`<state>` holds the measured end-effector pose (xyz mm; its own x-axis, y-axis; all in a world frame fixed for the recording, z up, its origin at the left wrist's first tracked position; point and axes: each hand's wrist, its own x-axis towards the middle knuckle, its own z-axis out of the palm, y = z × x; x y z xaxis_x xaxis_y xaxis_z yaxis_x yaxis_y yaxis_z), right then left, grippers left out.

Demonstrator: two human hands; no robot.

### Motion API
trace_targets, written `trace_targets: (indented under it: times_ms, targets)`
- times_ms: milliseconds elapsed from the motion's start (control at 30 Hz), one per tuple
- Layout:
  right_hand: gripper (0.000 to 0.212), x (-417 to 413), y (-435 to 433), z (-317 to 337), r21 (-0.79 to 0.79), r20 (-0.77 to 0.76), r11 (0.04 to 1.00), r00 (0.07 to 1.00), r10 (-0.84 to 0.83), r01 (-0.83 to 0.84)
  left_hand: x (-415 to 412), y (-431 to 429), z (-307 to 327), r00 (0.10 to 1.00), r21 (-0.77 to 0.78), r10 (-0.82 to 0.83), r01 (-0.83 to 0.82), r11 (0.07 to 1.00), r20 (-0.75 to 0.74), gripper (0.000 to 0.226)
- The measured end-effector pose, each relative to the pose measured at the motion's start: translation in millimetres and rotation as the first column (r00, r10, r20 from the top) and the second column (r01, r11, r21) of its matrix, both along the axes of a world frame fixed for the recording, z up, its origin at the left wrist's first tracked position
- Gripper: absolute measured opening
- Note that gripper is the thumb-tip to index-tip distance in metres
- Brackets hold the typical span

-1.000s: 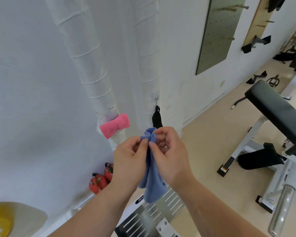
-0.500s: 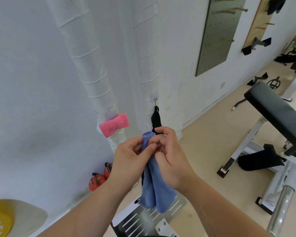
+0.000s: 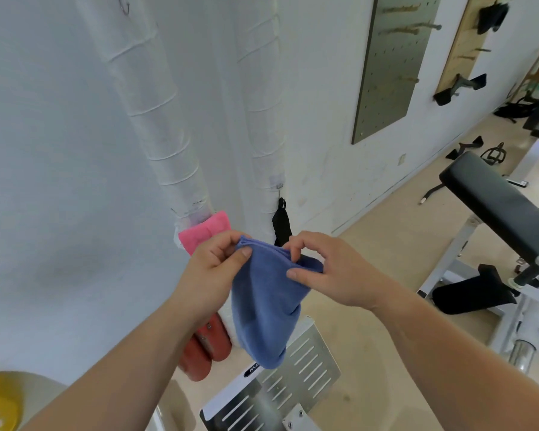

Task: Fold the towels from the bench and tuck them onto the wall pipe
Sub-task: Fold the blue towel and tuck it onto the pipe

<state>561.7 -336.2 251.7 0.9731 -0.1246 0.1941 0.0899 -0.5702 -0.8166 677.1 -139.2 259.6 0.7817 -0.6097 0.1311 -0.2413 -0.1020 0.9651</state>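
A blue towel (image 3: pixel 265 309) hangs folded in front of me, its top edge stretched between both hands. My left hand (image 3: pixel 213 269) pinches the towel's left top corner between thumb and fingers. My right hand (image 3: pixel 327 272) pinches the right top corner. Behind them a white wrapped wall pipe (image 3: pixel 162 126) runs down the wall, with a pink towel (image 3: pixel 204 233) tucked behind it near its lower end. A second wrapped pipe (image 3: pixel 263 119) stands just to the right. The black padded bench (image 3: pixel 501 200) is at the right.
A black strap (image 3: pixel 281 225) hangs from a hook beside the right pipe. Red kettlebells (image 3: pixel 204 349) sit on the floor by the wall. A slotted metal footplate (image 3: pixel 280 384) lies below my hands. Pegboards (image 3: pixel 389 66) hang on the wall.
My hands have moved apart, spreading the towel's bunched top edge out flat. The towel now hangs wider, and the view has come closer to the pipes.
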Motion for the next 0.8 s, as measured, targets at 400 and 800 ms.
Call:
trace_targets:
  times_ms: [400,800]
  targets:
    - [0.027,12,-16,20,0.136,0.079,0.984,0.989,-0.127,0.115,24,2,5,0.99,-0.076,0.102,-0.109,0.991,-0.093,0.018]
    - [0.026,22,-13,54,0.483,0.168,0.875,0.979,-0.119,0.023,44,-20,95,0.876,0.241,-0.478,0.479,0.844,-0.065,0.063]
